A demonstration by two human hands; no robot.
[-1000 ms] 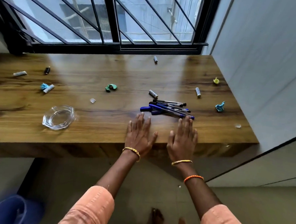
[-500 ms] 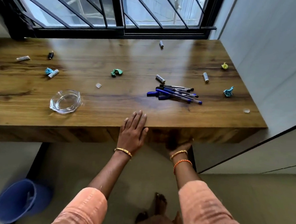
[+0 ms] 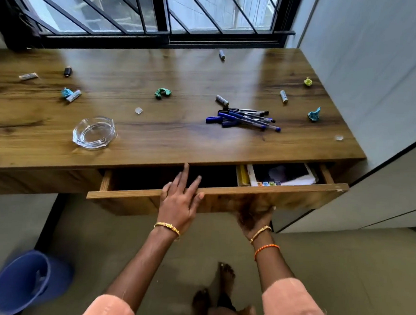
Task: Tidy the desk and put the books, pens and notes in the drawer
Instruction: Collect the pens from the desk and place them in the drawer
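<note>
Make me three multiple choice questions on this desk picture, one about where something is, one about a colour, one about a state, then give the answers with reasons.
1. Where do the books lie?
A. right end of the drawer
B. on the desktop
C. in the bucket

2. What colour is the bucket?
A. red
B. blue
C. white

3. How is the drawer?
A. shut
B. taken out
C. partly open

Answers:
1 A, they show in the drawer's right end.
2 B, the floor bucket is plainly blue.
3 C, its front stands out from the desk, the right hand under it and the left hand on its top edge.
</note>
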